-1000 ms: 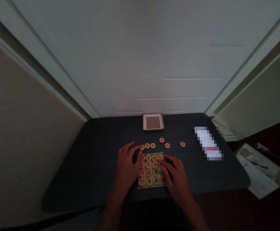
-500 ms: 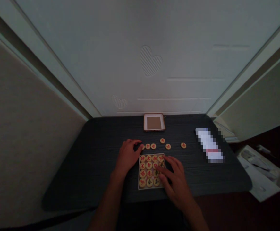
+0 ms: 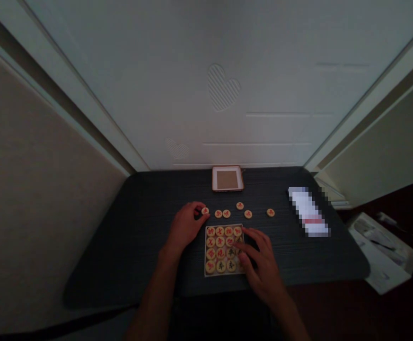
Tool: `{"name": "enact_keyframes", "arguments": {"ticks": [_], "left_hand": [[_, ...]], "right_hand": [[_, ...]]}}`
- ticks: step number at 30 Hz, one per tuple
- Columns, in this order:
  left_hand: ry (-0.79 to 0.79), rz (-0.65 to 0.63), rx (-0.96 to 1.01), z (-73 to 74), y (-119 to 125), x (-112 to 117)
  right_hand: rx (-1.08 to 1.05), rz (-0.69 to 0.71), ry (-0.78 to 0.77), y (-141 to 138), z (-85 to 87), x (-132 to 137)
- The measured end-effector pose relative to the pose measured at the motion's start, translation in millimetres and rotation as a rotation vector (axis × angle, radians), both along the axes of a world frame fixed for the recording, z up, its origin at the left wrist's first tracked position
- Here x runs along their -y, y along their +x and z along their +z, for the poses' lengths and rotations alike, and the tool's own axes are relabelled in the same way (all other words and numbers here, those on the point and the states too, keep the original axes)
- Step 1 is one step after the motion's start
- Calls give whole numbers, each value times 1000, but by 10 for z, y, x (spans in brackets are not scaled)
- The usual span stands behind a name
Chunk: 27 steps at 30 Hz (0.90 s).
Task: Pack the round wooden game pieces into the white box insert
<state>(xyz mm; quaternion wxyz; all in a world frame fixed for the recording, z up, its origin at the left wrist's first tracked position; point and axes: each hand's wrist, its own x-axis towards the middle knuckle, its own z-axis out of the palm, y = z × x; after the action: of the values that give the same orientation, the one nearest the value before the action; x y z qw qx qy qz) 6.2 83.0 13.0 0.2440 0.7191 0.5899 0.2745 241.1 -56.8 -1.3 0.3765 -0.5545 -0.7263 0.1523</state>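
Observation:
My left hand pinches a Chinese chess piece with a red character between thumb and fingertips, just left of the loose row. In front of me sits a shallow square box filled with rows of round chess pieces, most marked red and several marked black. Over the box's right side lies my right hand, fingers apart, fingertips touching the pieces and the edge. It hides part of the right column. Beyond the box are two adjoining red pieces, and farther right three separate ones.
All this stands on a dark table. A framed tray-like lid lies at the back against the white panel. On the right is a blurred-out white item. A white box sits below the table's right edge.
My left hand has drawn the piece at the row's left end away from its neighbours, leftward and slightly back. My right hand stays over the box with little movement.

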Motion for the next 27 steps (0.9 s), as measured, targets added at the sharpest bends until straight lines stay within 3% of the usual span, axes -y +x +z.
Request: {"name": "enact_keyframes", "arguments": {"ticks": [6,9,13,19,23,27], "left_hand": [[-93,26,272,154,58,114],[-142,51,468,296,128,304],[-314,-24,571,432,204,621],[-470,-136,706,484,355,918],[-502,-201,733,509,444,961],[-493,-178,724,498,456,977]], "right_hand": [[50,5,-13,-25,7,-6],[31,3,3,-19,5,-10],[-40,-31,47,-2,12,-7],[-211,-71,68,-58,153,28],[-303,-4,20,-138,281,30],[-305,19,6,-172,348,9]]}}
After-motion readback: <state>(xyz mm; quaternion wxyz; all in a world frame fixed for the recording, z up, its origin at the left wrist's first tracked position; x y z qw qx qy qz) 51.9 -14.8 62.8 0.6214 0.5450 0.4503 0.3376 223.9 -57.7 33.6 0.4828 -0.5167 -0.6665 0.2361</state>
